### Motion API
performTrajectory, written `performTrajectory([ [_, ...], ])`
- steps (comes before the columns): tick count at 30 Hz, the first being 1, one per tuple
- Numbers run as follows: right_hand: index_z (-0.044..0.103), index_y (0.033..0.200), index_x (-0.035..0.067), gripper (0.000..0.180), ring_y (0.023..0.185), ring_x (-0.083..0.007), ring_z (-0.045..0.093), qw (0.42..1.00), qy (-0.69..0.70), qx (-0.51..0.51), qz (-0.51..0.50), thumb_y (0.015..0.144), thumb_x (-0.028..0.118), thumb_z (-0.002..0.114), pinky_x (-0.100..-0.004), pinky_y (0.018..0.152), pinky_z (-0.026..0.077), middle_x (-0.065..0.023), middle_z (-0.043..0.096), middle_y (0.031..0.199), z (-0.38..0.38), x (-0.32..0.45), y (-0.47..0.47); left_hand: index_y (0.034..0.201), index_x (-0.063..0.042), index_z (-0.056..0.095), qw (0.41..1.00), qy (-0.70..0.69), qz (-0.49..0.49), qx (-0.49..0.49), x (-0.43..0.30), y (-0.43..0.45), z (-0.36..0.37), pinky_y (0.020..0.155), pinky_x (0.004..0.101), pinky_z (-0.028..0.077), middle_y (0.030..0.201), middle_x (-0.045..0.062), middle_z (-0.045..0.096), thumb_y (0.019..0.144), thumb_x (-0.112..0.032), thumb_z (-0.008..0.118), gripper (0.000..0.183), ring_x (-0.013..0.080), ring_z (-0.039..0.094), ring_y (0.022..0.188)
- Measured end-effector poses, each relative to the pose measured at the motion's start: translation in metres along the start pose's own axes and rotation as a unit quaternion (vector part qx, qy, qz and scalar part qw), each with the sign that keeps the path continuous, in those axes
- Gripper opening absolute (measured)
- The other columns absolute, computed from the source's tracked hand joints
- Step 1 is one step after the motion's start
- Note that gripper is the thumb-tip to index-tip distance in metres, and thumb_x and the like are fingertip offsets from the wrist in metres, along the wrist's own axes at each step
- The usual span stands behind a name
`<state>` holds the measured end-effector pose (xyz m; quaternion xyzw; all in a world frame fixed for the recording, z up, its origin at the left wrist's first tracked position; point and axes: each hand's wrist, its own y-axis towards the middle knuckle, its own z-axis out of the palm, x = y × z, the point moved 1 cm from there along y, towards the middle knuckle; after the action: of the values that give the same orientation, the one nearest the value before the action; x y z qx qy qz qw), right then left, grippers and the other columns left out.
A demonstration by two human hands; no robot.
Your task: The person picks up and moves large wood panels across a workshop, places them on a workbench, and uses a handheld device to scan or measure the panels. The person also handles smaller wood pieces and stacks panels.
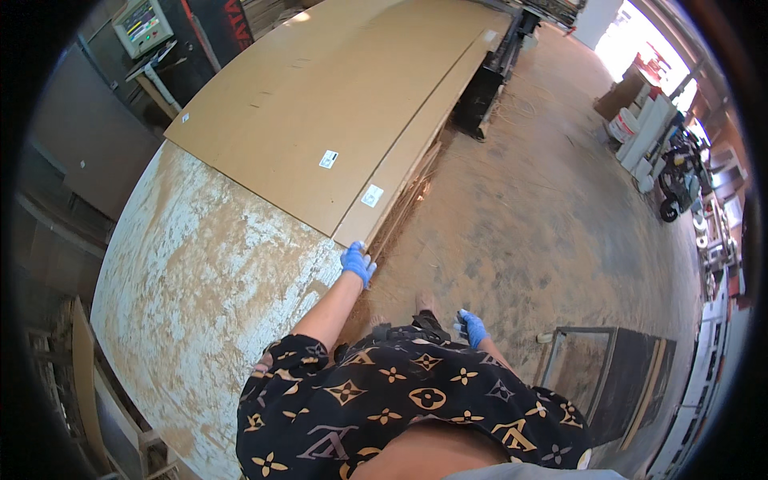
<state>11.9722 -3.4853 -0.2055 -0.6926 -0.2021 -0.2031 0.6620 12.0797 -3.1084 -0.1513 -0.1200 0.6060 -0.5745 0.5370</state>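
My left hand [358,264], in a blue and white work glove, touches the near corner of a narrow tan board strip [390,174]. Whether its fingers grip the edge is not clear. The strip lies along the right side of a wide tan board [312,108], with a thin dark gap between them. Both bear printed white labels. Under them is a dust-covered, scuffed white table surface [198,288]. My right hand [472,328], gloved alike, hangs low over the floor at my right side, its fingers slightly apart, with nothing visible in it.
A black machine rail [495,78] runs beside the boards' far right part. Thin offcut strips [414,186] lie along the table's right edge. On the dusty floor at lower right stands a dark box-like frame [618,372]. A control panel [143,27] is at upper left, a white bucket [624,125] at right.
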Motion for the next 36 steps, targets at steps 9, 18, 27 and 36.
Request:
performTrajectory([
  [9,0.061,0.104,0.016,0.043,0.074,-0.0134,0.056,0.976,-0.012,0.198,-0.091,0.082,0.053,0.060,-0.0284,0.063,0.045,-0.0006,0.062,0.089,0.118,0.237,0.102,0.099,-0.011,0.056,0.962,-0.211,-0.167,-0.042,0.052,-0.048,-0.037,0.080,0.0479,0.053,0.107,0.006,0.054,0.076,-0.030,0.069,0.033,0.0279,0.056,0.102],
  [18,0.057,0.096,0.023,0.016,0.056,-0.0160,0.054,0.975,0.084,0.200,-0.055,0.088,0.037,0.058,-0.0313,0.051,0.047,0.0004,0.055,0.068,0.183,0.412,0.174,0.119,-0.017,0.053,0.970,-0.198,0.117,-0.081,0.072,-0.103,-0.067,0.080,0.0342,0.053,0.114,0.001,0.058,0.084,-0.024,0.068,0.039,0.0203,0.057,0.104],
  [27,0.049,0.124,0.003,0.041,0.104,-0.0323,0.058,0.945,0.255,0.185,-0.086,0.090,0.026,0.057,-0.0473,0.091,0.047,-0.0143,0.059,0.118,0.182,0.454,0.189,0.119,-0.014,0.052,0.941,-0.233,0.144,-0.200,0.093,-0.174,-0.069,0.084,0.0332,0.049,0.111,0.001,0.059,0.086,-0.022,0.066,0.037,0.0174,0.059,0.095],
  [36,0.051,0.123,0.007,0.042,0.110,-0.0320,0.054,0.876,0.347,0.333,-0.031,0.089,0.030,0.060,-0.0490,0.094,0.045,-0.0119,0.058,0.121,0.200,0.405,0.138,0.124,-0.011,0.047,0.890,0.078,0.403,-0.197,0.105,-0.179,-0.145,0.087,0.0394,0.047,0.122,0.006,0.051,0.087,-0.028,0.064,0.044,0.0209,0.053,0.106],
])
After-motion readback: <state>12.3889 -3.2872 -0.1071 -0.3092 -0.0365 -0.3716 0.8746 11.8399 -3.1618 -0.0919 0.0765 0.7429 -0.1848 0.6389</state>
